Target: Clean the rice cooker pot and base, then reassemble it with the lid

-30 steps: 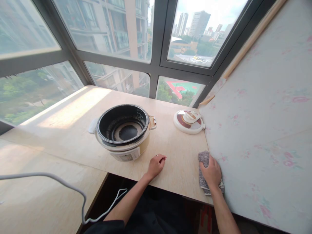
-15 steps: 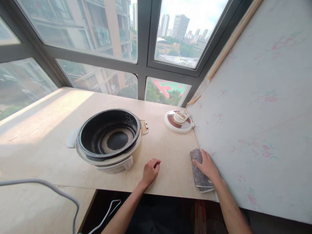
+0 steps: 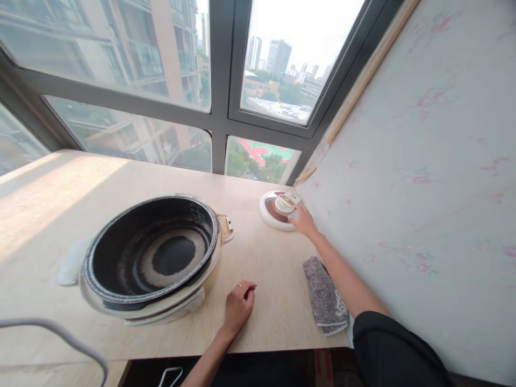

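Note:
A rice cooker (image 3: 193,306) with its dark inner pot (image 3: 121,252) stands lidless on the left of the tabletop. Its round white and brown lid (image 3: 269,214) lies near the window corner, knob up. My right hand (image 3: 305,220) is at the lid's right side, thumb and fingers apart, with the fingertips beside or on the knob; whether they touch is unclear. My left hand (image 3: 238,307), wearing a ring, rests loosely curled on the table with nothing visible in it. A folded grey towel (image 3: 324,295) lies below my right forearm.
A papered wall (image 3: 423,215) bounds the table on the right, and window frames (image 3: 220,97) rise behind it. At lower left a grey cable (image 3: 60,329) arches over the table (image 3: 278,317). Its front edge runs just before me.
My right hand has left the grey towel and moved forward to the lid. The left hand stays curled on the table. The view has shifted slightly, with the cooker appearing larger.

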Tool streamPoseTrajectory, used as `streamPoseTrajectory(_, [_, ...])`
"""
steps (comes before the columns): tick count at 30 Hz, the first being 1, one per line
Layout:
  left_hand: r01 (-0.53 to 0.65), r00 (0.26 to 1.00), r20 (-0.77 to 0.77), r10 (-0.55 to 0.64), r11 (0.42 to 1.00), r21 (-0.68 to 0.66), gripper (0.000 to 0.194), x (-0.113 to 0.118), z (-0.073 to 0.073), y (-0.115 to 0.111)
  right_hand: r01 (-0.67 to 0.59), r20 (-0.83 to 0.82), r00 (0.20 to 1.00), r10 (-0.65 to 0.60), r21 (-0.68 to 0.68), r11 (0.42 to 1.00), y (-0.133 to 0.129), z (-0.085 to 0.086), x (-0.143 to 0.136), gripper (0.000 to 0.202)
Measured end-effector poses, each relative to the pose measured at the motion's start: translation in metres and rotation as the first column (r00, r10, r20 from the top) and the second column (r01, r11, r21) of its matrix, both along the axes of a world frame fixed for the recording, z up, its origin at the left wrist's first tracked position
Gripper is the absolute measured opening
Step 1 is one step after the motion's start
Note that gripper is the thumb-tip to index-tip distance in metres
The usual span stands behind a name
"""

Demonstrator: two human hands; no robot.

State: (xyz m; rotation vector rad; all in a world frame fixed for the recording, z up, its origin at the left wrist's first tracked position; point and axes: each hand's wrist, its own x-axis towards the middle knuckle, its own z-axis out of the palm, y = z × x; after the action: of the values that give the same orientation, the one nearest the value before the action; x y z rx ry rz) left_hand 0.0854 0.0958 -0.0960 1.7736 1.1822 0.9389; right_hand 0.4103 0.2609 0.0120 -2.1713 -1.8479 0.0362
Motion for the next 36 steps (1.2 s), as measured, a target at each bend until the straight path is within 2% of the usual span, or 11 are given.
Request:
streamPoseTrajectory(3, [-0.049, 0.998, -0.041, 0.048, 0.999, -0.010, 0.023, 0.003, 0.001, 0.000, 0.084, 0.128, 0.990, -0.067, -0.134, 0.987, 0.046, 0.002, -0.006, 0.070])
streamPoseTrajectory(5, [-0.066, 0.996, -0.064, 0.065, 0.998, -0.017, 0.022, 0.005, 0.003, 0.000, 0.120, 0.157, 0.983, -0.094, -0.168, 0.978, 0.069, 0.002, -0.011, 0.073])
streamPoseTrajectory(8, [-0.079, 0.993, -0.087, 0.077, 0.997, -0.022, 0.021, 0.006, 0.004, -0.001, 0.160, 0.175, 0.976, -0.126, -0.194, 0.968, 0.088, -0.003, -0.018, 0.070])
streamPoseTrajectory(11, [-0.085, 0.991, -0.105, 0.082, 0.996, -0.021, 0.022, 0.007, 0.003, -0.001, 0.197, 0.214, 0.964, -0.155, -0.194, 0.961, 0.095, -0.009, -0.024, 0.056])
streamPoseTrajectory(15, [-0.088, 0.989, -0.119, 0.085, 0.996, -0.021, 0.022, 0.008, 0.000, -0.001, 0.216, 0.265, 0.950, -0.167, -0.169, 0.962, 0.094, -0.012, -0.026, 0.049])
streamPoseTrajectory(20, [-0.103, 0.984, -0.147, 0.097, 0.994, -0.036, 0.023, 0.010, 0.001, -0.002, 0.153, 0.304, 0.948, -0.095, -0.170, 0.973, 0.084, -0.011, -0.027, 0.047])
streamPoseTrajectory(26, [-0.121, 0.984, -0.140, 0.113, 0.991, -0.054, 0.023, 0.012, 0.002, -0.002, 0.103, 0.301, 0.952, -0.054, -0.151, 0.983, 0.060, 0.000, -0.032, 0.041])
streamPoseTrajectory(31, [-0.117, 0.986, -0.124, 0.108, 0.990, -0.075, 0.024, 0.012, 0.005, -0.002, 0.088, 0.256, 0.965, -0.056, -0.116, 0.989, 0.037, 0.027, -0.040, 0.044])
streamPoseTrajectory(36, [-0.101, 0.993, -0.074, 0.094, 0.990, -0.101, 0.025, 0.010, 0.005, -0.002, 0.011, 0.121, 0.993, -0.016, 0.037, 0.999, 0.019, 0.076, -0.058, 0.042])
